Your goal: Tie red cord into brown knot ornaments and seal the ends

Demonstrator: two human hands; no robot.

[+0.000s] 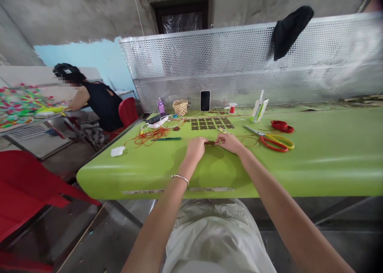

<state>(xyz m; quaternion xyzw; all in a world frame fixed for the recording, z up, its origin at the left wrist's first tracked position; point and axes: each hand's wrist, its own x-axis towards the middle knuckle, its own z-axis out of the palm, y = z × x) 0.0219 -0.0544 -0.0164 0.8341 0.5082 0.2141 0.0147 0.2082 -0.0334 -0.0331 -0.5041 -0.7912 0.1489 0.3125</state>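
My left hand (196, 148) pinches one end of a small brown piece (210, 143) just above the green tabletop. On the other end, the closed fingertips of my right hand (229, 142) hold the same piece; its fine detail is too small to make out. Beyond my hands lie rows of brown flower-shaped pieces (212, 123). A slim pen-like tool (222, 130) rests by my right fingers. Thin orange cord trails off to the right, towards scissors (273, 142) with one red and one yellow handle.
At left lie tangled orange cords (149, 137), a green pen (166, 139) and a white case (117, 151). A phone (205, 101), woven basket (180, 107), red thread spool (232, 108) and white-green box (259, 110) stand behind. Red cord (282, 126) lies right. A person (101, 101) sits left.
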